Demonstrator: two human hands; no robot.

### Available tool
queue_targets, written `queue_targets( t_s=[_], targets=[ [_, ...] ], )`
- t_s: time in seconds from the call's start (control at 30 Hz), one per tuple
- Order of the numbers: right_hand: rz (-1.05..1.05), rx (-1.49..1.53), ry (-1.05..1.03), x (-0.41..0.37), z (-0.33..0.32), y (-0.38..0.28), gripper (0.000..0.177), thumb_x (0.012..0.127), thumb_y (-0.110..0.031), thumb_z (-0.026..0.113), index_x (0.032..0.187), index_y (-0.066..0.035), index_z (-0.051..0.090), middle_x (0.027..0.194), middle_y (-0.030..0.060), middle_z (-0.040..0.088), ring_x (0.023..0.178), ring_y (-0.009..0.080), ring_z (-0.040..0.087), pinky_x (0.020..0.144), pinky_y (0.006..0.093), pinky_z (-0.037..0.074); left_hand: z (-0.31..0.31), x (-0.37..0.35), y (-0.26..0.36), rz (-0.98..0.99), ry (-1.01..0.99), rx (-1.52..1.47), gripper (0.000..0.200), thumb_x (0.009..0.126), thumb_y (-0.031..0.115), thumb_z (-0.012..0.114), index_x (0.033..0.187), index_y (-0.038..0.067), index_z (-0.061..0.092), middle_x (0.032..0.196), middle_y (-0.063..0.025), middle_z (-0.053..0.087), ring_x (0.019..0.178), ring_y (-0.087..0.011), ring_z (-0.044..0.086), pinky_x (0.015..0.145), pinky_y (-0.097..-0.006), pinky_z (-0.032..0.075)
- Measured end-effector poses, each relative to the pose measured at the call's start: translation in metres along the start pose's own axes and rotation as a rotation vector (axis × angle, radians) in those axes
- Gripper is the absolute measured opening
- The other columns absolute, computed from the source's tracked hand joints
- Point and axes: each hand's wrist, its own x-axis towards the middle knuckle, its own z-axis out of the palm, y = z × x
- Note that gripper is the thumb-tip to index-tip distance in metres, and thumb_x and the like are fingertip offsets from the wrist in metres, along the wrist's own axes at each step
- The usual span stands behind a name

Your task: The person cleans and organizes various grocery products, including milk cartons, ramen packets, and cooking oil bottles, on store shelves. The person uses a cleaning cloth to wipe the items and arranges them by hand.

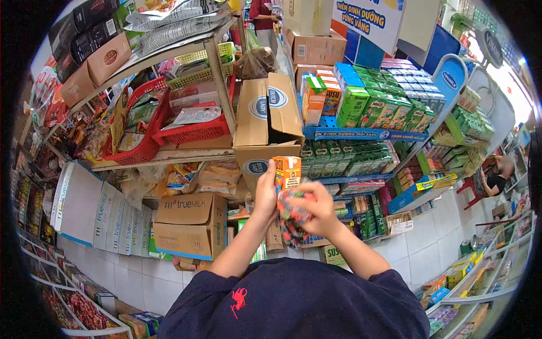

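My left hand [265, 193] is closed around a small orange SUSU drink carton [289, 173], which stands upright in front of me. In my right hand [319, 208] is a bunched dark cloth with a red and green pattern [293, 219]. The cloth presses against the carton's lower part and hides it; its edges are slightly blurred. Just beyond my hands stands a Dutch Lady cardboard box [252, 113] with its top flaps partly raised. Orange and dark cartons [323, 96] stand on the display shelf to the right, beside green milk packs [375, 107].
A TH true MILK box [186, 223] sits on the tiled floor at left, near a row of white cartons [113, 217]. Red baskets [189, 131] of packets fill the left rack. A seated person [497, 183] is at far right; another person [264, 22] stands at the back.
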Motion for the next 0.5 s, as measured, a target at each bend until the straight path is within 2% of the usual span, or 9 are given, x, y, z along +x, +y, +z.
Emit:
queue_targets(
  t_s=[0.07, 0.13, 0.2, 0.27, 0.33, 0.4, 0.5],
  targets=[
    [0.019, 0.014, -0.089, -0.005, -0.001, 0.005, 0.042, 0.050, -0.003, 0.064, 0.091, -0.011, 0.062, 0.094, 0.0111, 0.054, 0.083, 0.0282, 0.054, 0.070, 0.0347, 0.044, -0.007, 0.005, -0.006, 0.028, -0.018, 0.001, 0.048, 0.090, 0.042, 0.034, 0.096, -0.001, 0.054, 0.084, -0.0068, 0.060, 0.071, -0.0108, 0.058, 0.062, -0.0249, 0.048],
    [0.029, -0.019, 0.036, 0.003, -0.005, 0.014, 0.042, 0.050, -0.004, 0.065, 0.091, -0.011, 0.062, 0.093, 0.0127, 0.053, 0.083, 0.0283, 0.054, 0.070, 0.0338, 0.045, -0.002, 0.001, -0.014, -0.022, 0.027, -0.017, 0.048, 0.090, 0.042, 0.034, 0.097, -0.001, 0.053, 0.085, -0.0071, 0.059, 0.073, -0.0110, 0.058, 0.064, -0.0248, 0.047],
    [0.146, 0.031, 0.164, 0.013, -0.009, 0.013, 0.040, 0.052, -0.005, 0.066, 0.091, -0.010, 0.062, 0.092, 0.0136, 0.053, 0.083, 0.0289, 0.054, 0.070, 0.0348, 0.044, 0.009, -0.005, -0.017, -0.039, 0.032, -0.066, 0.047, 0.090, 0.041, 0.033, 0.097, -0.001, 0.053, 0.090, -0.0080, 0.059, 0.076, -0.0114, 0.057, 0.067, -0.0247, 0.047],
    [0.051, -0.084, 0.122, 0.006, -0.002, 0.005, 0.040, 0.052, -0.005, 0.067, 0.091, -0.011, 0.062, 0.092, 0.0126, 0.053, 0.082, 0.0280, 0.054, 0.069, 0.0346, 0.044, 0.001, -0.002, -0.017, -0.023, -0.002, -0.059, 0.047, 0.090, 0.042, 0.033, 0.097, -0.001, 0.053, 0.088, -0.0082, 0.059, 0.075, -0.0115, 0.058, 0.066, -0.0251, 0.047],
    [0.008, -0.002, -0.002, -0.004, 0.003, -0.003, 0.041, 0.050, -0.004, 0.064, 0.089, -0.012, 0.062, 0.093, 0.0106, 0.054, 0.081, 0.0273, 0.053, 0.069, 0.0349, 0.044, -0.007, -0.002, -0.008, -0.007, 0.003, 0.016, 0.048, 0.090, 0.042, 0.032, 0.097, 0.000, 0.053, 0.090, -0.0094, 0.059, 0.076, -0.0135, 0.059, 0.064, -0.0271, 0.050],
    [0.001, 0.038, -0.032, -0.007, 0.003, 0.002, 0.042, 0.049, -0.003, 0.063, 0.090, -0.011, 0.062, 0.093, 0.0112, 0.054, 0.081, 0.0278, 0.054, 0.070, 0.0347, 0.044, -0.007, -0.002, -0.005, -0.009, -0.013, 0.022, 0.048, 0.090, 0.042, 0.032, 0.097, -0.001, 0.053, 0.088, -0.0097, 0.059, 0.074, -0.0137, 0.060, 0.062, -0.0268, 0.050],
    [0.099, 0.036, 0.179, 0.006, -0.002, 0.012, 0.042, 0.049, -0.004, 0.065, 0.091, -0.010, 0.061, 0.094, 0.0124, 0.053, 0.081, 0.0298, 0.054, 0.069, 0.0349, 0.044, 0.001, -0.006, -0.017, 0.002, 0.022, 0.002, 0.048, 0.089, 0.043, 0.035, 0.097, 0.000, 0.053, 0.086, -0.0070, 0.059, 0.073, -0.0113, 0.058, 0.064, -0.0246, 0.047]
  ],
)
